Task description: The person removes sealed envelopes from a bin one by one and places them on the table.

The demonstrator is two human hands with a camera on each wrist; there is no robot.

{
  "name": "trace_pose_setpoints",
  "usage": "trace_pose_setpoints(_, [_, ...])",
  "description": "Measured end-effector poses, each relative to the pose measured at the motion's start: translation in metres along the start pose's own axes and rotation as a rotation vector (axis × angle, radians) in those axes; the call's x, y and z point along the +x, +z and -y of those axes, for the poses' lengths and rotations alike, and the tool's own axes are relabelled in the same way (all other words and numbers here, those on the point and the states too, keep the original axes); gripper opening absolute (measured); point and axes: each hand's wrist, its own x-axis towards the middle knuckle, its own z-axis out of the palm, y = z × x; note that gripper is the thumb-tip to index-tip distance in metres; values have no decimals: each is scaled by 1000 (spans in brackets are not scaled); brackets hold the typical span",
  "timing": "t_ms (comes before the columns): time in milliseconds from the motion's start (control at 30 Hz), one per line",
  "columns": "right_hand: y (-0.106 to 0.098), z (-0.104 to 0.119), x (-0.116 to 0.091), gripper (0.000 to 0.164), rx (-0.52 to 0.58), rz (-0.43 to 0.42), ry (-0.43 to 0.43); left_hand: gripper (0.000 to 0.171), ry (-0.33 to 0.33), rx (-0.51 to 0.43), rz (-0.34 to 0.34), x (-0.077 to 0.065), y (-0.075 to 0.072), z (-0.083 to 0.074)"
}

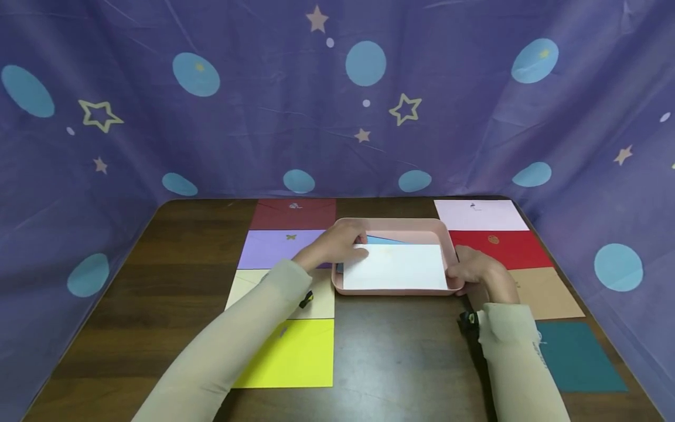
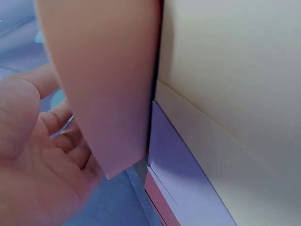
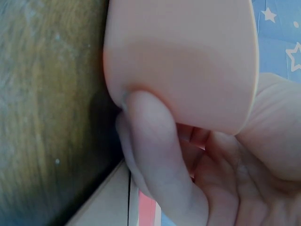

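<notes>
Apparently, the left hand [image 1: 339, 242], grip unclear, selects white paper [image 1: 396, 269] inside the pink tray [image 1: 392, 225] the right hand [image 1: 479, 268] pinches; lifting needs care.

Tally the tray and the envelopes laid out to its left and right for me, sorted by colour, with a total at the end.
Pink tray: 1
Maroon envelope: 1
Lavender envelope: 1
Cream envelope: 1
Yellow envelope: 1
Pale pink envelope: 1
Red envelope: 1
Tan envelope: 1
Teal envelope: 1
Total: 9
</notes>
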Motion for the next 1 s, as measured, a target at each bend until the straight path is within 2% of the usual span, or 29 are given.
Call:
trace_pose_setpoints(133, [-1, 0, 1, 60, -3, 12, 0, 17, 2, -139, -21, -5, -4, -2])
trace_pose_setpoints(233, [0, 0, 1, 58, 6, 18, 8, 22, -55, -226, -9, -9, -7, -4])
trace_pose_setpoints(367, [0, 0, 2, 55, 8, 19, 2, 29, -156, -270, 25, -17, -10, -4])
trace_pose_setpoints(467, [-1, 0, 2, 57, -3, 12, -1, 28, -188, -272, 46, -22, -11, -2])
trace_pose_setpoints(567, [-2, 0, 1, 62, -3, 5, 4, 23, -180, -311, 83, -28, -12, 1])
trace_pose_setpoints(667, [-1, -1, 0, 66, 5, 2, 0, 21, -144, -342, 104, -34, -12, 3])
trace_pose_setpoints(833, [-1, -5, 3, 71, 21, -9, -2, 23, -103, -378, 114, -40, -11, 7])
trace_pose_setpoints(1000, [0, -3, -1, 74, 29, -10, -8, 24, -96, -429, 133, -44, -8, 7])
